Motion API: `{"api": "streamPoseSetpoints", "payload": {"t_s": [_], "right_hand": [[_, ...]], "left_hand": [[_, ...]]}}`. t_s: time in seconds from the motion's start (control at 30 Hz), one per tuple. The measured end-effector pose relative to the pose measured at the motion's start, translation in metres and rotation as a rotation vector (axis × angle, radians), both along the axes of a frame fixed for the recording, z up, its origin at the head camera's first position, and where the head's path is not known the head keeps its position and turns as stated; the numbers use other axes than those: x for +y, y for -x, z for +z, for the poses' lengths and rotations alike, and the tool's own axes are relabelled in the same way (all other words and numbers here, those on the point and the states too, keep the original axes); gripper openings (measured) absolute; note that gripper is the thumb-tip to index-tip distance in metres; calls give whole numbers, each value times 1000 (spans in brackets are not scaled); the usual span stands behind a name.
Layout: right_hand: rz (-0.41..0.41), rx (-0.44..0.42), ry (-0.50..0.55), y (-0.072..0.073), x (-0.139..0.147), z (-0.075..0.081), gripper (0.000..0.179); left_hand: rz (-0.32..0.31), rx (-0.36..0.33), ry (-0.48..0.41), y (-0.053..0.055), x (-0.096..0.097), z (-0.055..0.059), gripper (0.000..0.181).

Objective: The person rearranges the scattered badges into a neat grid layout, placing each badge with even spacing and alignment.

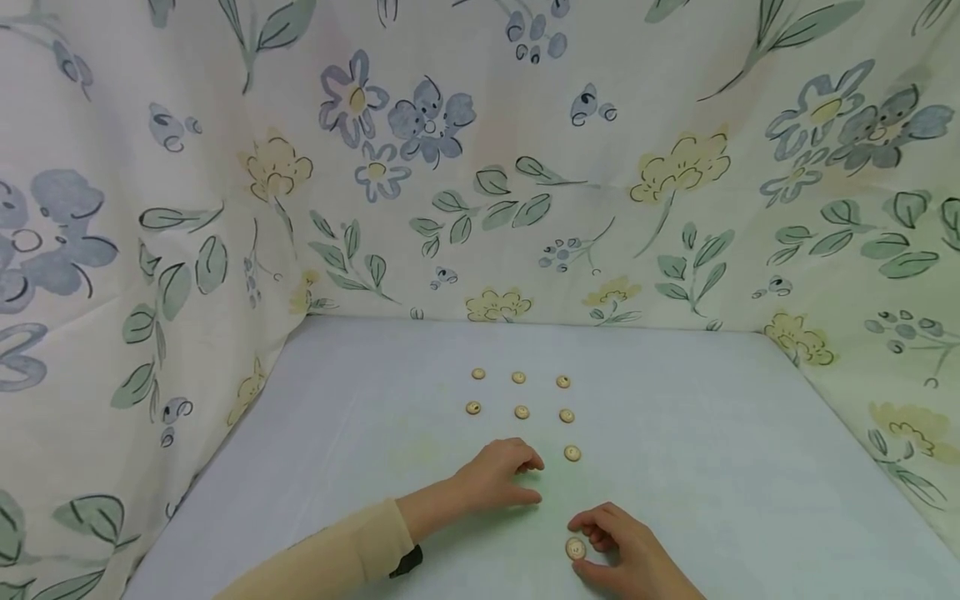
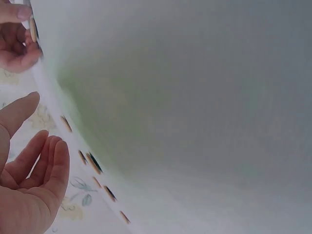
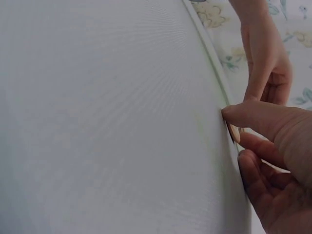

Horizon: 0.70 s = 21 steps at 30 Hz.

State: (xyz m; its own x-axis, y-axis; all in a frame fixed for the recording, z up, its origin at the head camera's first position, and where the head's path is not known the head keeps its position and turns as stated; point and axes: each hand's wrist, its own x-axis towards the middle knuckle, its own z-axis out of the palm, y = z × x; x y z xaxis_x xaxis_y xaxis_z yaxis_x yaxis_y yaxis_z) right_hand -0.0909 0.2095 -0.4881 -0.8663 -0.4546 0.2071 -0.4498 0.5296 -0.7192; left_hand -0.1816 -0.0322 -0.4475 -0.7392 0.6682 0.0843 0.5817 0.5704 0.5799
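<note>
In the head view, my right hand (image 1: 626,554) is low at the front and holds a round wooden button (image 1: 575,548) between thumb and curled fingers, close to the tabletop. The right wrist view shows that button (image 3: 235,132) edge-on beside the thumb. My left hand (image 1: 498,479) hovers left of the column of buttons, thumb and fingers apart, with nothing between them. Beyond it, several similar buttons lie in two rows, among them one at the back left (image 1: 478,374) and one in the second row (image 1: 522,412). Another button (image 1: 572,453) lies nearer, just right of the left fingertips.
A pale, smooth tabletop (image 1: 712,450) carries everything. Floral cloth (image 1: 480,242) hangs behind it and along both sides. A small dark object (image 1: 407,562) shows under the left sleeve (image 1: 330,554).
</note>
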Motion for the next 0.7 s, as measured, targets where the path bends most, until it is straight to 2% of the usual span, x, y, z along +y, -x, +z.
{"api": "streamPoseSetpoints", "payload": {"t_s": [0.27, 0.47, 0.7], "right_hand": [[-5, 86, -20, 0, -3, 0, 27], [-6, 95, -5, -1, -4, 0, 28], [-8, 95, -1, -1, -3, 0, 26]], "left_hand": [[-63, -15, 9, -20, 6, 5, 30], [-85, -61, 10, -33, 6, 11, 30], [-97, -35, -23, -46, -2, 12, 30]]}}
